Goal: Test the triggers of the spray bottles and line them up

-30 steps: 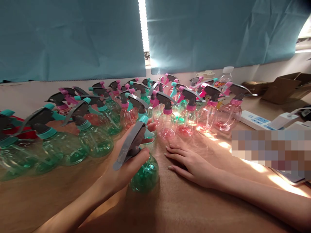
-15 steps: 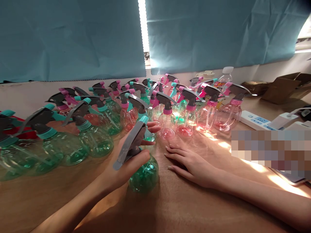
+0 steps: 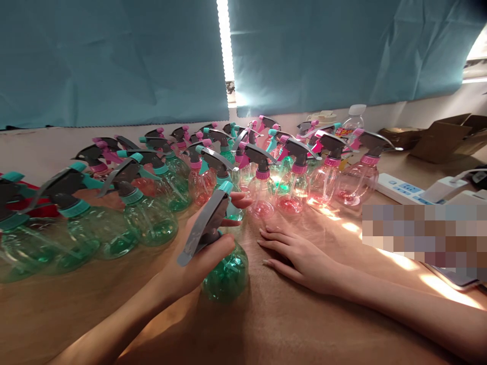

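Note:
In front of me a clear green spray bottle (image 3: 227,274) stands upright on the wooden table (image 3: 289,329). Its grey and turquoise trigger head (image 3: 207,223) points away from me. My left hand (image 3: 201,256) grips it at the neck, with the thumb on the near side and the other fingers stretched out behind the head. My right hand (image 3: 292,251) lies flat on the tabletop to the right of the bottle, fingers extended and holding nothing. Just beyond that hand stands a pink spray bottle (image 3: 262,200).
Several green bottles (image 3: 150,225) stand at left and several pink ones (image 3: 353,182) behind. A white power strip (image 3: 401,187) with plugs lies at right, near a cardboard box (image 3: 449,139). Blue curtains (image 3: 114,61) hang at the back. A blurred-out patch covers part of the right side.
The outstretched fingers of my left hand have shifted slightly. The bottle and my right hand stay where they were.

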`<action>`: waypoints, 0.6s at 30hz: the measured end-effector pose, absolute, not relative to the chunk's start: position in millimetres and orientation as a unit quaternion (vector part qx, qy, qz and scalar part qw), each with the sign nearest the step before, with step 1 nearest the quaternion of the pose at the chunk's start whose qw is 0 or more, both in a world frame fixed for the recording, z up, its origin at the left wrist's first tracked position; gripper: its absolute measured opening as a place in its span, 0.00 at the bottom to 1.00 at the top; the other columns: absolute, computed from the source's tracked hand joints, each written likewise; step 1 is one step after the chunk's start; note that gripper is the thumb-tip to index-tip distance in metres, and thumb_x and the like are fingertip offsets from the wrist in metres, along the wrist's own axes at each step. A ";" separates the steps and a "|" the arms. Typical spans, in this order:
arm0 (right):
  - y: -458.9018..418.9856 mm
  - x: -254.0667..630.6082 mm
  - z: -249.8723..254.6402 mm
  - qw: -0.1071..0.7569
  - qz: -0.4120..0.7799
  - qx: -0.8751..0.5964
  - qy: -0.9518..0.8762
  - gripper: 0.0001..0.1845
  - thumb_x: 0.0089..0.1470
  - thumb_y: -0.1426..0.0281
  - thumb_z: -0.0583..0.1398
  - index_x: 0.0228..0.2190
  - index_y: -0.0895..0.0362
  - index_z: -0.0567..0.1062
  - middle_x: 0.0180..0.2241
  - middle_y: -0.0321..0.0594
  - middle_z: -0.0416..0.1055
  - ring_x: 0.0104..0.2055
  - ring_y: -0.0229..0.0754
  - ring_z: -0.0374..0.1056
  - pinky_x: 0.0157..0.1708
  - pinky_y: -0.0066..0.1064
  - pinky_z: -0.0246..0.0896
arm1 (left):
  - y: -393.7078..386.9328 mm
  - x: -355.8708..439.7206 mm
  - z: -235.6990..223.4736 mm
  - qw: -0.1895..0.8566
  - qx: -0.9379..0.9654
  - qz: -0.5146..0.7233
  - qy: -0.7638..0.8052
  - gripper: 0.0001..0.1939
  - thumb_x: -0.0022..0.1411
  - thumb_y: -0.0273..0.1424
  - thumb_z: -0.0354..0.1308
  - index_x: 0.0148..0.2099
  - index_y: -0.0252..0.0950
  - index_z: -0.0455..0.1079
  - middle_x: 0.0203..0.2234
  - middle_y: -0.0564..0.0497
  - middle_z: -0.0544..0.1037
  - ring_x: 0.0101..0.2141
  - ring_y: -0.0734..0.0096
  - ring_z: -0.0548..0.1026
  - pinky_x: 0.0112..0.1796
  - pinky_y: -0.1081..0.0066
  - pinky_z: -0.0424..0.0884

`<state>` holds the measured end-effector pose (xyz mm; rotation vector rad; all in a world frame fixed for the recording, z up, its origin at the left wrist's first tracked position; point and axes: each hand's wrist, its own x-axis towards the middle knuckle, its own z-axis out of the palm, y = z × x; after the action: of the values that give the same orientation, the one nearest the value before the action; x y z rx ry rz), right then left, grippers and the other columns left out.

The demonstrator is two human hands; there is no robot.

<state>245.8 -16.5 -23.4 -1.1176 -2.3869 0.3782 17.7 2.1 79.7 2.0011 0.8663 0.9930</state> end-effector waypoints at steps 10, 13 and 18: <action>-16.3 246.2 -23.3 0.235 0.142 -0.406 -0.872 0.24 0.65 0.62 0.53 0.55 0.63 0.71 0.58 0.52 0.68 0.63 0.52 0.60 0.62 0.46 0.58 | 4.4 16.5 83.5 0.379 0.764 0.386 0.352 0.22 0.52 0.28 0.52 0.50 0.44 0.73 0.37 0.52 0.80 0.44 0.59 0.76 0.44 0.62 0.71; -16.3 246.3 -24.2 0.242 0.145 -0.405 -0.870 0.23 0.64 0.62 0.54 0.55 0.62 0.71 0.58 0.52 0.68 0.63 0.51 0.61 0.61 0.46 0.59 | 2.8 17.7 86.6 0.381 0.759 0.382 0.365 0.22 0.50 0.28 0.52 0.48 0.42 0.74 0.35 0.52 0.80 0.40 0.59 0.77 0.42 0.62 0.71; -16.1 246.7 -25.4 0.245 0.142 -0.404 -0.870 0.23 0.64 0.62 0.54 0.56 0.61 0.70 0.58 0.51 0.68 0.63 0.51 0.60 0.61 0.47 0.59 | 0.3 16.5 86.8 0.374 0.752 0.382 0.386 0.19 0.51 0.27 0.52 0.45 0.39 0.74 0.30 0.52 0.80 0.36 0.60 0.77 0.41 0.62 0.69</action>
<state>246.7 -16.1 -25.4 -1.1035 -2.3751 0.3864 16.5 0.3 86.8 1.9249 0.9875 0.9778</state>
